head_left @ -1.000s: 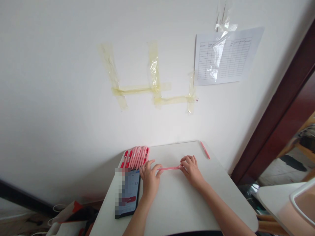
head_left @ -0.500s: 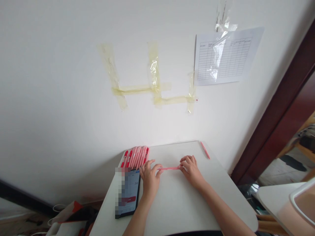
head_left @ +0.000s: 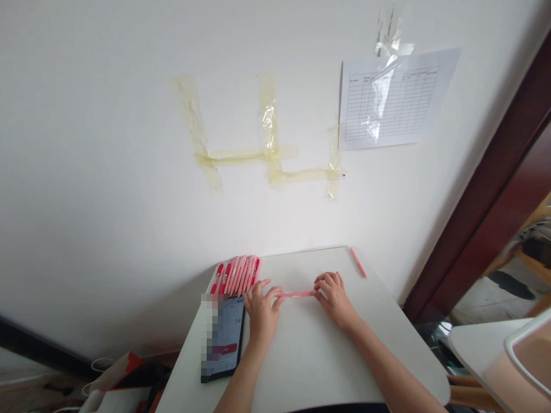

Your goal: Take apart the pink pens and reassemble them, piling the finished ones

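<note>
A slim pink pen [head_left: 297,294] lies level between my two hands, held near both ends. My left hand [head_left: 262,307] pinches its left end between thumb and fingers. At the other end, the fingertips of my right hand [head_left: 331,295] are closed on the pen. A row of pink and red pens [head_left: 241,275] lies side by side at the table's back left corner, just beyond my left hand. One more pink pen [head_left: 358,263] rests alone near the back right edge.
A phone [head_left: 226,338] with its screen lit lies left of my left forearm on the white table [head_left: 310,361]. Behind the table rises a white wall [head_left: 129,201] with yellowed tape and a taped-up printed sheet [head_left: 391,103]. A dark red frame [head_left: 477,212] stands to the right.
</note>
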Motion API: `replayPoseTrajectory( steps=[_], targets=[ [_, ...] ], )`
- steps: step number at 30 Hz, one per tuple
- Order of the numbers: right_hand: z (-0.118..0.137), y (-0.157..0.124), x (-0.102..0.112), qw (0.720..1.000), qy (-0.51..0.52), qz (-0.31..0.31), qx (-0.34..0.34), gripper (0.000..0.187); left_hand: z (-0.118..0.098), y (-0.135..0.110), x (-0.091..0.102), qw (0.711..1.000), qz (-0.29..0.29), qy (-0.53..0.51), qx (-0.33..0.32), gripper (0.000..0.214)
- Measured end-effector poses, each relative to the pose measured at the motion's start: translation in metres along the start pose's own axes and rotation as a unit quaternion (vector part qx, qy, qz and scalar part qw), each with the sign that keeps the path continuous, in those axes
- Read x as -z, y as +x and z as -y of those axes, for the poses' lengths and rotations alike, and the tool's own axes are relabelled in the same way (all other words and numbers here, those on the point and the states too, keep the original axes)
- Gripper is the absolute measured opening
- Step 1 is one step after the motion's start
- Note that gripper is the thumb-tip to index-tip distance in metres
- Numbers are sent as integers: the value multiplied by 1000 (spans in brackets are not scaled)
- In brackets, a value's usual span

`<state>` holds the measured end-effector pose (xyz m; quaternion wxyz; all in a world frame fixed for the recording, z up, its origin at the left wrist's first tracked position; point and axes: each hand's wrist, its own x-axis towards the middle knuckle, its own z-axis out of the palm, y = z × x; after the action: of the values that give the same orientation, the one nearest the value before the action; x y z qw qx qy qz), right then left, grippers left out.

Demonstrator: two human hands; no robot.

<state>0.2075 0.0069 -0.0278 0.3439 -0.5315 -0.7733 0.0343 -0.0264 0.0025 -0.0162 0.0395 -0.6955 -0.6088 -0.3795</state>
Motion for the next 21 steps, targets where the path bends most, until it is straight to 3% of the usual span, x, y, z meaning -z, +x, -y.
replayPoseTrajectory(
  steps=[6, 15, 21],
  targets=[
    [-4, 1, -4, 1000, -12, 8, 2, 31, 2, -1, -4, 1000, -8, 10, -3, 15],
    [-3, 0, -1, 1000, -15, -9, 9, 16, -1, 0, 0, 1000, -10, 8, -4, 14],
    [-6, 1, -3, 999, -27, -17, 21, 17, -2, -1, -1, 1000, 2, -4, -3, 10]
  ],
)
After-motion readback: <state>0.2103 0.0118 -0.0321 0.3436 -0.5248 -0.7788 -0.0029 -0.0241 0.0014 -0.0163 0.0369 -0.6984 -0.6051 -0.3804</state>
